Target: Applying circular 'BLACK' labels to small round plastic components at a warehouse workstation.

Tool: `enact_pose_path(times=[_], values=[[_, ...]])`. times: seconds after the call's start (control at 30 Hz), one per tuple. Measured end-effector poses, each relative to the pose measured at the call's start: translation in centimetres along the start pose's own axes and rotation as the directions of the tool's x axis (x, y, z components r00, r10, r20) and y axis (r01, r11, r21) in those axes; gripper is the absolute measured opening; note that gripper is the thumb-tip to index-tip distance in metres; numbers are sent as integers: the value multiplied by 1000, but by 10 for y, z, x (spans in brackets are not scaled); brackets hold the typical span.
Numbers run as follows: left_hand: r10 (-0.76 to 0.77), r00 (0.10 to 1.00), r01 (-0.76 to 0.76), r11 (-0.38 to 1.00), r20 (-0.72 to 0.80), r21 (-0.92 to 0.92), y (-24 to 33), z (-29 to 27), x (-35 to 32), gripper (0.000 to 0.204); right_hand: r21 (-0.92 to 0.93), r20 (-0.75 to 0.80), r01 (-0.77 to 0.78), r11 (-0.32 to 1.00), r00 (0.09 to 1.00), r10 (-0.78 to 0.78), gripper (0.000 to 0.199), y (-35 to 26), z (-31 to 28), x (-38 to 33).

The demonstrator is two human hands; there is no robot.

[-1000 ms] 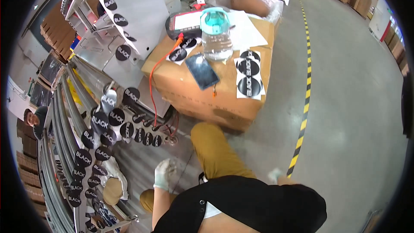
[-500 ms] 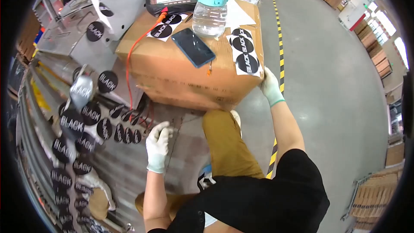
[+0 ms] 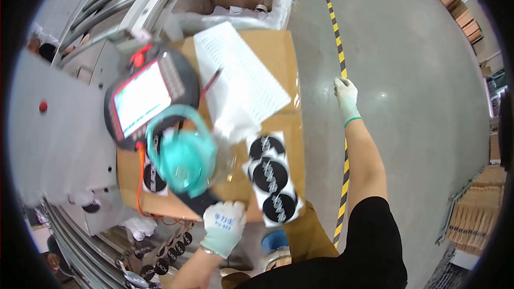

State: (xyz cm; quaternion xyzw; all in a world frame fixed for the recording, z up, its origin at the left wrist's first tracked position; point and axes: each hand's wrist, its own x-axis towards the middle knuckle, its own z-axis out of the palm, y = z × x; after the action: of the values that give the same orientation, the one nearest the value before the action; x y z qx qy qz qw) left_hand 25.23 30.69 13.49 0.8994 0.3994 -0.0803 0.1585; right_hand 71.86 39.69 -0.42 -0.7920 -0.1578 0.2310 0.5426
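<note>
My left hand, in a white glove, is closed at the near end of a dark phone by the carton's front edge; its fingertips are hidden. A clear bottle with a turquoise lid, blurred, stands over part of the phone. Away from the carton, above the floor, my gloved right hand has its fingers curled together, with nothing visible in them. Round black stickers on white backing lie to the right of the bottle.
A black handheld tester with a lit screen sits left on the carton, its orange cable hanging down. Printed paper and a pen lie behind. Beyond stands a plastic-lined box; grey machinery is at left.
My view has swung forward over the carton. My left hand has risen from beside the carton to the phone. My right hand has left the carton's right side and moved out above the floor.
</note>
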Motion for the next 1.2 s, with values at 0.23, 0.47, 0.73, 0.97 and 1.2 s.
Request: enact_pose_path(times=[0.23, 0.47, 0.73, 0.97, 1.2], values=[[-254, 887, 219, 967, 386, 131, 18, -17, 30, 12, -469, 112, 379, 798, 921, -372, 27, -133, 101, 133], [-249, 858, 211, 968, 450, 135, 17, -17, 36, 9, -693, 131, 407, 595, 883, -451, 29, -191, 177, 197], [-288, 805, 281, 955, 519, 94, 18, -15, 40, 20, -735, 106, 305, 606, 934, -342, 34, -180, 214, 244], [-211, 859, 227, 974, 467, 22, 17, -9, 44, 16, -468, -59, -113, 877, 994, 96, 34, 10, 130, 319], [-252, 764, 289, 957, 593, 35, 19, -43, 48, 9, 654, -252, 351, 670, 936, -244, 31, -255, 126, 152]])
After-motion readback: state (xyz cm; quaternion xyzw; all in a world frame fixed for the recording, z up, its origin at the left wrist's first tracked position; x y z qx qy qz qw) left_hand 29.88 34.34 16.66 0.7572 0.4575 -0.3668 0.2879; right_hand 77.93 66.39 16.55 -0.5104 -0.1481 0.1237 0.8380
